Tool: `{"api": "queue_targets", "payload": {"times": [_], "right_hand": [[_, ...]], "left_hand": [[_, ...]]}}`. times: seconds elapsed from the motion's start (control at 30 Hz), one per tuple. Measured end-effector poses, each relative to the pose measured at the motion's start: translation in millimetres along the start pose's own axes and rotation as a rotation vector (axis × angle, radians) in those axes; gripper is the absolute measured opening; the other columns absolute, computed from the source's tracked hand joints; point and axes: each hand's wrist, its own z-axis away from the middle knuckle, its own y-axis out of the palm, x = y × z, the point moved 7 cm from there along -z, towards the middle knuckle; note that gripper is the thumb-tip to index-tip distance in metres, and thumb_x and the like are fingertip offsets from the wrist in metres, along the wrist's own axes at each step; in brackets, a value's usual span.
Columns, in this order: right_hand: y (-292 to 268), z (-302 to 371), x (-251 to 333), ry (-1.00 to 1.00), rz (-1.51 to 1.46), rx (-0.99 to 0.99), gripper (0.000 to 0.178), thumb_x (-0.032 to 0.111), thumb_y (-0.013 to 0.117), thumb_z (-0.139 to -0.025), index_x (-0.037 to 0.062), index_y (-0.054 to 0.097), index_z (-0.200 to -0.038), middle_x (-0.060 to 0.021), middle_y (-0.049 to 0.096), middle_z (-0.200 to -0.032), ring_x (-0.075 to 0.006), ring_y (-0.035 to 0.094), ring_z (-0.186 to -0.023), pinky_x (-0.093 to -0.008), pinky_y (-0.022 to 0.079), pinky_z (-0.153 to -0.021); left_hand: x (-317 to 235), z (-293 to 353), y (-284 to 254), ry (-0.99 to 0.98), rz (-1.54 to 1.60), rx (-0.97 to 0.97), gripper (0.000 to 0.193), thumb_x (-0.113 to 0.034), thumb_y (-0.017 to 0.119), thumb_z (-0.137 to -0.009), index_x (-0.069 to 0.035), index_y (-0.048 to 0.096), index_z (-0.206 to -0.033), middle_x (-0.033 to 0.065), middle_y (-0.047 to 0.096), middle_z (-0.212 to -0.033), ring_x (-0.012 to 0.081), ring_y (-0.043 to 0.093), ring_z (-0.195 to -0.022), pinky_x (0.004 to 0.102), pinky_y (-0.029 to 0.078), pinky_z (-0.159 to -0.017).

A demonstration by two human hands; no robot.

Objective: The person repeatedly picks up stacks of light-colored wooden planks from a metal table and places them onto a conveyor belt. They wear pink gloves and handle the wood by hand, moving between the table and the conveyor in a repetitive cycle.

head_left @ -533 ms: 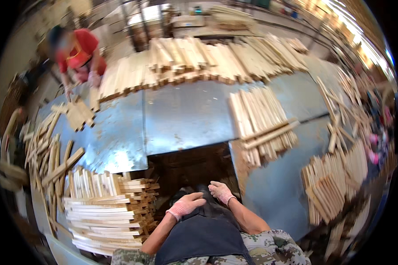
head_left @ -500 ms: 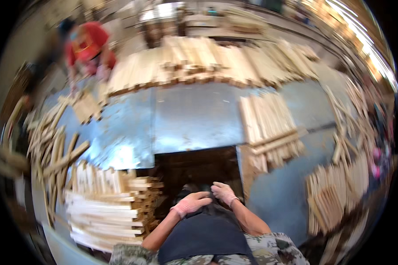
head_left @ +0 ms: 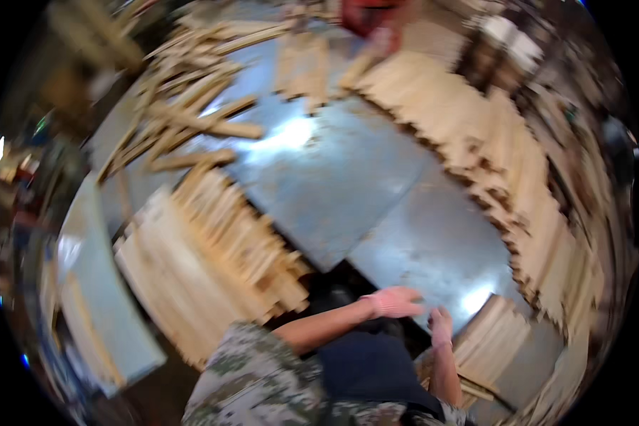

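Observation:
My left hand [head_left: 395, 302], in a pinkish knit glove, reaches rightward in front of my dark apron [head_left: 369, 373]. Its fingers are stretched out and nothing is in them. My right hand [head_left: 440, 326], gloved alike, is raised just to the right of it, apart from it; its fingers are smeared by motion. Nearest to the right hand lies a batch of pale wood strips [head_left: 495, 339] on the metal tabletop [head_left: 334, 170]. A big stack of wood strips [head_left: 192, 266] stands to the left of my left arm; neither hand touches it.
A long row of wood strips [head_left: 468, 135] runs along the table's far right side. Loose wood sticks [head_left: 199, 121] lie jumbled at the far left. Beyond the table a person in red [head_left: 373, 18] stands near a small group of strips [head_left: 302, 67]. A dark gap opens before me.
My view has swung to the left, so the stacks and tabletop appear turned and shifted rightward. My left hand's fingers reach further right. Both hands stay close together in front of me.

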Motion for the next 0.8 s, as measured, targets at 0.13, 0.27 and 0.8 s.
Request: {"api": "queue_targets", "payload": {"times": [0.13, 0.27, 0.8], "right_hand": [[-39, -30, 159, -0.145, 0.371, -0.291, 0.071, 0.04, 0.066, -0.096, 0.0092, 0.052, -0.158, -0.0202, 0.074, -0.123, -0.0354, 0.069, -0.111, -0.0423, 0.051, -0.104], [-99, -156, 207, -0.174, 0.395, -0.524, 0.071, 0.038, 0.064, -0.098, 0.0107, 0.047, -0.161, -0.0234, 0.064, -0.148, -0.0432, 0.06, -0.135, -0.0468, 0.044, -0.118], [-157, -353, 387, -0.697, 0.556, -0.796, 0.074, 0.016, 0.073, -0.091, 0.0063, 0.047, -0.159, -0.0226, 0.062, -0.138, -0.0447, 0.057, -0.129, -0.0573, 0.043, -0.114]], "left_hand": [[7, -25, -26, -0.147, 0.13, 0.02, 0.074, -0.049, 0.065, -0.101, 0.003, 0.057, -0.151, 0.0231, 0.063, -0.15, 0.033, 0.058, -0.143, 0.0389, 0.042, -0.12], [41, -76, -37, -0.29, 0.23, 0.039, 0.072, -0.051, 0.069, -0.1, 0.001, 0.061, -0.148, 0.0216, 0.062, -0.153, 0.0325, 0.056, -0.144, 0.038, 0.042, -0.12], [-168, -514, -244, -0.188, -0.355, -0.622, 0.1, -0.046, 0.08, -0.092, 0.006, 0.035, -0.164, 0.0306, 0.058, -0.152, 0.0371, 0.059, -0.14, 0.0411, 0.047, -0.117]]}}
